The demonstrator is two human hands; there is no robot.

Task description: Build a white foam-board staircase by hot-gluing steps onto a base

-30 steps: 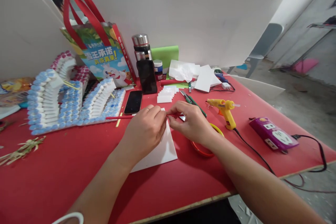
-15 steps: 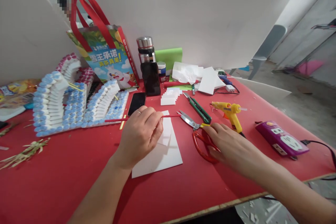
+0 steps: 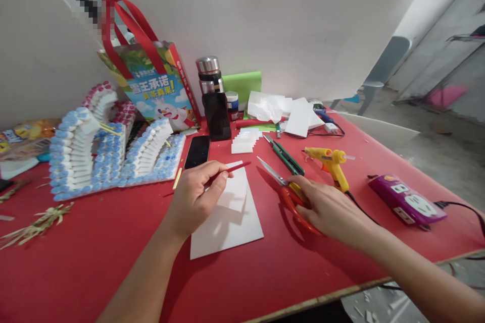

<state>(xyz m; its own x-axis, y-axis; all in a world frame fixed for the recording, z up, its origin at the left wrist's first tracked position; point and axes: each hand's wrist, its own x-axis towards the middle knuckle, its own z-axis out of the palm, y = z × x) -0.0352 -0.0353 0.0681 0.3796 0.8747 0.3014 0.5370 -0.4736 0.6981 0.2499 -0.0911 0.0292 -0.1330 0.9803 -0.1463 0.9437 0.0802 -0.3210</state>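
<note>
A thin red stick (image 3: pixel 238 166) is pinched between the thumb and fingers of my left hand (image 3: pixel 199 194), its other end sticking out behind the hand. Under that hand lies a white sheet (image 3: pixel 227 239) on the table. A smaller white piece (image 3: pixel 235 196) overlaps the sheet; whether my fingers touch it I cannot tell. My right hand (image 3: pixel 326 207) grips red-handled scissors (image 3: pixel 290 199) with a yellow part near the pivot. Their metal blades look closed together and point toward the far left, apart from the stick.
Beyond the scissors lie a green utility knife (image 3: pixel 286 155) and a yellow glue gun (image 3: pixel 331 161). A purple power strip (image 3: pixel 407 199) sits at right. Overlapping white pieces (image 3: pixel 244 141), a phone (image 3: pixel 197 151) and a blue-and-white model (image 3: pixel 109 161) stand behind my left hand.
My right hand has closed round the scissors and lifted their handles off the table. The red stick has tilted, its right end shifting left and slightly away.
</note>
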